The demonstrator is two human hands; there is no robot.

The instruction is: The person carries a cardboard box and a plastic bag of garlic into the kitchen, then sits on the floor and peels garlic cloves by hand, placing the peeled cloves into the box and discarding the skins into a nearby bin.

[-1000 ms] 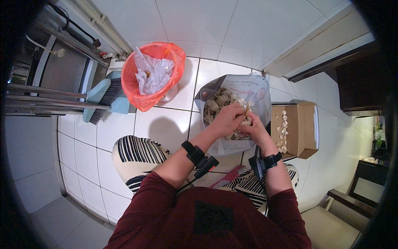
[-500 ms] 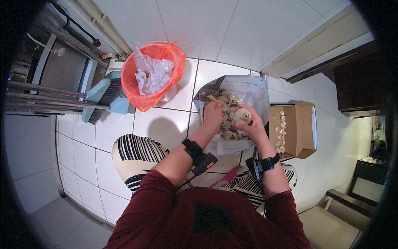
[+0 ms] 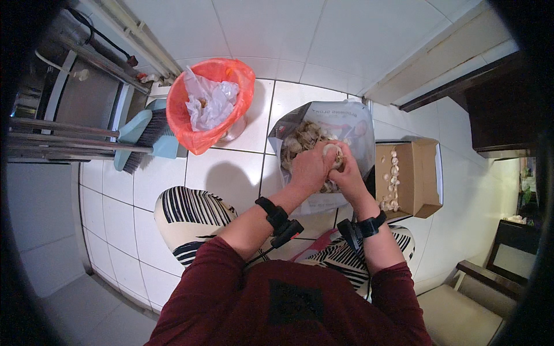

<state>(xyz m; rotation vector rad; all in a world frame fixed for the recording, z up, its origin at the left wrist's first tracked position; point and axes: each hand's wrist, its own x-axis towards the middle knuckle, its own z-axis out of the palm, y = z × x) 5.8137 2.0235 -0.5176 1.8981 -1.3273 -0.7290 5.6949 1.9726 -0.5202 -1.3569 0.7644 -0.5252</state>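
Observation:
My left hand and my right hand meet over a whitish garlic bulb, fingers curled round it, just above an open grey printed bag. Inside the bag lie several bulbs and dry papery skins, partly hidden by my hands. Right of the bag is an open brown cardboard box with a line of small pale cloves along its left part.
A red-lined bin holding white plastic stands at upper left, beside light blue brooms with metal handles. My striped knees frame the lower floor. A dark cabinet and a chair are at the right.
My left hand moved to the bag's left part half a second ago and is now back on the right, against the bulb in my right hand, covering much of it.

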